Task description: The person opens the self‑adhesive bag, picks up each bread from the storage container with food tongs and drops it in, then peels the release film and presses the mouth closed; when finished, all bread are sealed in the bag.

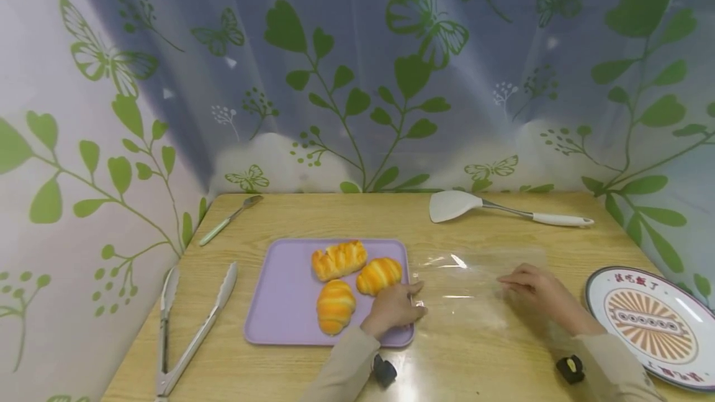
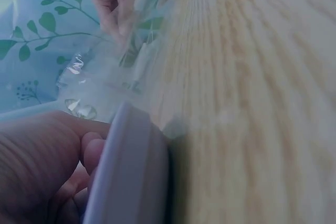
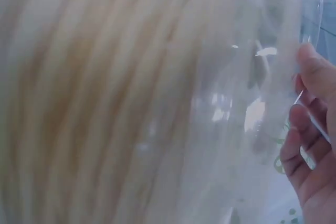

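Observation:
A clear plastic bag (image 1: 466, 290) stretches between the two hands over the wooden table, shiny with reflections. My right hand (image 1: 536, 293) pinches its right edge between thumb and fingers; the film (image 3: 247, 103) spreads out from the fingertips in the right wrist view. At the bag's left edge, my left hand (image 1: 393, 308) has its thumb and fingers curled on the film, over the right rim of a purple tray (image 1: 285, 309). Its fingertips are partly hidden behind the tray's rim (image 2: 128, 166) in the left wrist view. Three bread pieces (image 1: 335, 306) lie on the tray.
Metal tongs (image 1: 192, 346) lie spread at the left, with a green-handled fork (image 1: 226, 225) behind them. A white spatula (image 1: 455, 205) rests along the back edge. At the right, beside the right forearm, sits a decorated plate (image 1: 600, 284). Patterned curtains (image 1: 346, 160) border the table.

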The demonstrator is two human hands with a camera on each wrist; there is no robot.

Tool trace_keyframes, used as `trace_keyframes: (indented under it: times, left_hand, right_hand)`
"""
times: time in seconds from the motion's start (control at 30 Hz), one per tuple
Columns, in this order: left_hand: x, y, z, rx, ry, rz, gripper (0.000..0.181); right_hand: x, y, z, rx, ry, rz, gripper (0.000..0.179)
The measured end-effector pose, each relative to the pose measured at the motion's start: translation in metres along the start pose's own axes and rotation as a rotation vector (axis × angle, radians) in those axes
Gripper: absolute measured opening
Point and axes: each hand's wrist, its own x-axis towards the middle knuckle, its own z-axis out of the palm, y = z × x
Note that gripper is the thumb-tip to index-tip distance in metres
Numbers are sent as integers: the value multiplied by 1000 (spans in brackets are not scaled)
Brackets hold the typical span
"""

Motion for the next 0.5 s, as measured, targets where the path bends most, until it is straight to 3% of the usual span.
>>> trace_keyframes:
  times: [0.33,0.43,0.5]
  left_hand:
    - [-1,2,-2,-16,7,-26,55]
    - [-1,1,-1,-17,3,-22,54]
    - [0,0,-1,-21,-5,-18,54]
  right_hand:
    - [-3,-13,4,132,76,337,6]
    - [-6,-13,5,146,94,369,4]
    - [-5,-12,5,134,108,349,4]
